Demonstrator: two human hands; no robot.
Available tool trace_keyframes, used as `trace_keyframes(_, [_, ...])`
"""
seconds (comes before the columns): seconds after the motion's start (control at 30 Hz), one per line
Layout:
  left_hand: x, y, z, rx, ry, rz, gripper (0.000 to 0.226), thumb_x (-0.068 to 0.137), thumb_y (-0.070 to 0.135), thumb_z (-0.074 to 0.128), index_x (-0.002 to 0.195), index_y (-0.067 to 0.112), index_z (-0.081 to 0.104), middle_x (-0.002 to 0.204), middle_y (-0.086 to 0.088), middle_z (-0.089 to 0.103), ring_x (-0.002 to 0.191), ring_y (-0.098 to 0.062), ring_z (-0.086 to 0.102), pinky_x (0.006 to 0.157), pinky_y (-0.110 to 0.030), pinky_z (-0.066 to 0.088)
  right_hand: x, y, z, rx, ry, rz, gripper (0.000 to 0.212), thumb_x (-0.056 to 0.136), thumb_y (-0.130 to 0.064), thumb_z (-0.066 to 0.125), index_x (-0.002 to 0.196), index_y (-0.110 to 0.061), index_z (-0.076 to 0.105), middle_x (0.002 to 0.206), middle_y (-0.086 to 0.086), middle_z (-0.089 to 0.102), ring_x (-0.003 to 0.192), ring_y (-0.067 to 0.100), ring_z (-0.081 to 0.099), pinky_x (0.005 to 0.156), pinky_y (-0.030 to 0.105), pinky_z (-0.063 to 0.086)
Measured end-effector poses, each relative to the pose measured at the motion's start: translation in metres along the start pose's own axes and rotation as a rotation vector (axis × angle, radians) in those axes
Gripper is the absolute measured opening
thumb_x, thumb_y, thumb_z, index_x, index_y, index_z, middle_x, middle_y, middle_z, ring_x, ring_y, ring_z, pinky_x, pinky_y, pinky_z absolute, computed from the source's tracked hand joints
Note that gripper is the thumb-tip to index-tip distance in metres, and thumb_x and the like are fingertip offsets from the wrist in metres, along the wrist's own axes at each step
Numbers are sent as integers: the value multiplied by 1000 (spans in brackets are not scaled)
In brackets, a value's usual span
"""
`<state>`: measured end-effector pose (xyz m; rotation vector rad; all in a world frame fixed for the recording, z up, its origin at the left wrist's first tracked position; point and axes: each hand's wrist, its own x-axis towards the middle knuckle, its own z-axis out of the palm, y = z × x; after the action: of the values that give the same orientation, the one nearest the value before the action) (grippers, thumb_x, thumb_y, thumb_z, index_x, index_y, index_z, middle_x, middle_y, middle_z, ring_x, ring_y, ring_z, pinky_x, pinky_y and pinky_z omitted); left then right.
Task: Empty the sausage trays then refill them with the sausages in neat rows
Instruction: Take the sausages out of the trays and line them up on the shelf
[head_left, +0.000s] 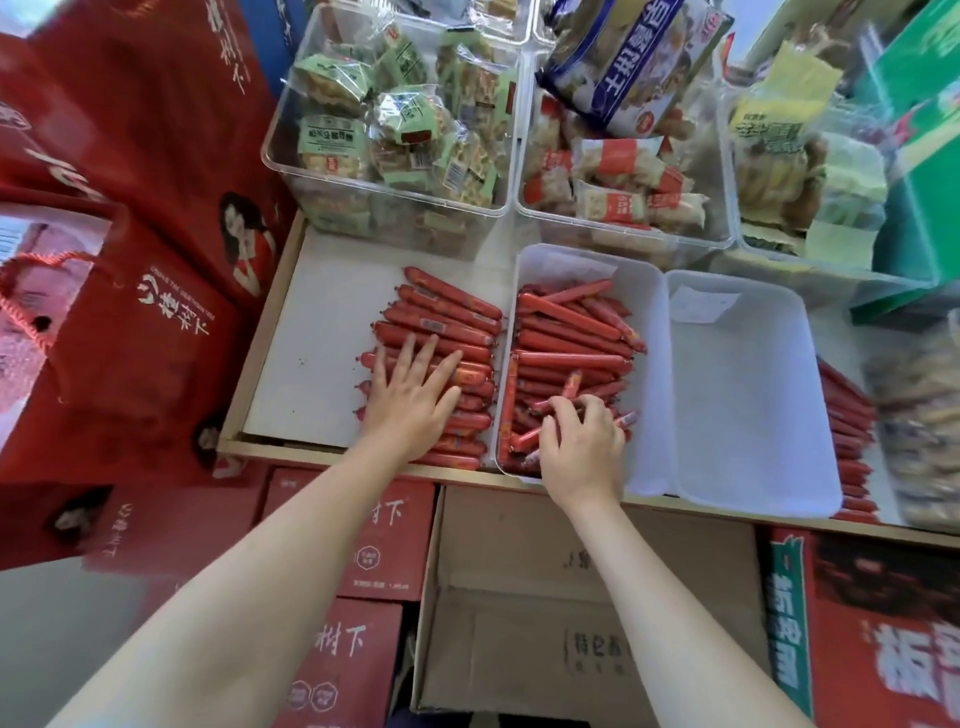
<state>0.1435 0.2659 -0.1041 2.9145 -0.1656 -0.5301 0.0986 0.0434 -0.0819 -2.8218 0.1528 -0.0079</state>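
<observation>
Nearest, below the shelf edge, sit an open cardboard box (571, 597) and red cartons (363, 613), with red gift bags (130, 322) stacked at the left. The white shelf (322, 338) has a wooden lip along its front. On its bare surface lies a row of sausages (447, 332), each with its long axis running left to right, stacked front to back; the left hand (410, 400) lies flat on them, fingers straight and spread. Just beside it, a white tray (644, 374) holds more sausages (566, 338): those farther back lie mostly crosswise, the thin ones in front jumbled. The right hand (582, 441) reaches into that front end, fingers curled around a few thin sausages. To its right an empty tray (753, 405) touches it. Farther back stand clear bins (395, 197) of wrapped snacks.
</observation>
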Motion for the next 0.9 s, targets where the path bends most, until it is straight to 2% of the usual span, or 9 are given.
trace_keyframes(0.17, [15, -1, -2, 19, -10, -20, 59, 102, 59, 4, 155, 40, -13, 163, 4, -26, 147, -19, -31, 118, -53, -20, 3, -1, -3, 23, -68, 31, 25, 94, -25, 53, 115, -23, 67, 109, 5, 54, 106, 24, 47, 94, 41, 36])
trace_keyframes(0.3, [21, 5, 4, -2, -45, -25, 60, 102, 58, 5, 154, 38, -19, 158, 3, -37, 144, -19, -37, 117, -52, -21, 6, 4, -8, 254, -93, 147, 17, 89, -17, 61, 103, -22, 68, 106, 2, 52, 107, 21, 48, 95, 38, 43])
trace_keyframes(0.43, [14, 10, 4, -32, -123, -28, 60, 103, 56, 6, 155, 37, -17, 159, 3, -34, 146, -20, -33, 118, -51, -20, 10, 2, -15, 316, -141, 223, 13, 87, -20, 66, 90, -25, 54, 97, -4, 52, 93, 18, 53, 77, 35, 48])
trace_keyframes(0.53, [7, 11, -12, -174, -123, -59, 60, 104, 53, 12, 159, 34, -7, 165, 2, -19, 151, -17, -22, 120, -48, -15, 14, -2, -25, 452, -172, 390, 23, 86, -18, 67, 95, -21, 46, 83, -5, 58, 78, 18, 61, 67, 34, 49])
trace_keyframes(0.63, [-18, 29, -21, -453, 96, -89, 58, 106, 43, 28, 159, 25, 15, 168, 3, 3, 153, -14, -5, 123, -42, -6, 18, 0, -49, 985, -206, 675, 20, 92, -11, 64, 105, -14, 49, 77, 5, 64, 62, 22, 66, 53, 35, 54])
trace_keyframes(0.7, [-41, 51, -28, -707, 231, -88, 48, 105, 33, 40, 151, 19, 40, 161, 1, 29, 151, -17, 16, 124, -43, 13, 14, 4, -69, 1338, -284, 754, 8, 97, -9, 58, 105, -9, 55, 64, 10, 62, 44, 19, 59, 41, 29, 49])
trace_keyframes(0.77, [-59, 77, -39, -907, 322, -69, 33, 102, 24, 49, 132, 17, 60, 137, 6, 54, 134, -18, 45, 112, -43, 39, 8, 15, -81, 1449, -321, 721, 14, 99, -9, 54, 110, -5, 60, 63, 8, 57, 39, 13, 48, 38, 22, 41])
trace_keyframes(0.83, [-69, 106, -53, -1126, 257, -103, 26, 99, 20, 57, 124, 23, 64, 121, 10, 64, 117, -13, 59, 100, -35, 49, 2, 27, -88, 1474, -362, 656, 22, 99, -12, 52, 117, -2, 62, 65, 5, 53, 41, 12, 39, 38, 20, 31])
trace_keyframes(0.9, [-71, 130, -66, -1426, 64, -171, 30, 98, 24, 62, 128, 26, 59, 116, 5, 68, 108, -14, 67, 91, -31, 53, -3, 39, -95, 1425, -424, 570, 23, 99, -16, 52, 114, -2, 63, 63, 5, 48, 41, 11, 33, 39, 21, 24])
